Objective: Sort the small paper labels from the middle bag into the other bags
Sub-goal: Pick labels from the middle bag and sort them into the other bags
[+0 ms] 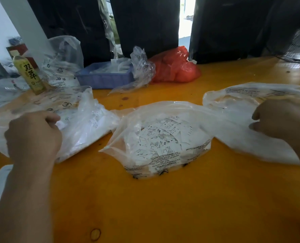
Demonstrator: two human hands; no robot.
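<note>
The middle bag (195, 113), clear plastic with black print, lies open on the orange table with a heap of small white paper labels (161, 137) inside. To its left lies another clear bag (86, 123) holding white labels. My left hand (33, 135) is at that bag's mouth with fingers curled, pinching a small white label (60, 124). A third clear bag (247, 135) is spread out on the right. My right hand (279, 120) rests on it with fingers curled round the plastic.
A blue plastic tray (102, 79) with white pieces stands behind the bags. Beside it are a red plastic bag (175, 67), crumpled clear bags (142, 67) and a green drink bottle (29, 74). The orange table (163, 207) stretches toward me.
</note>
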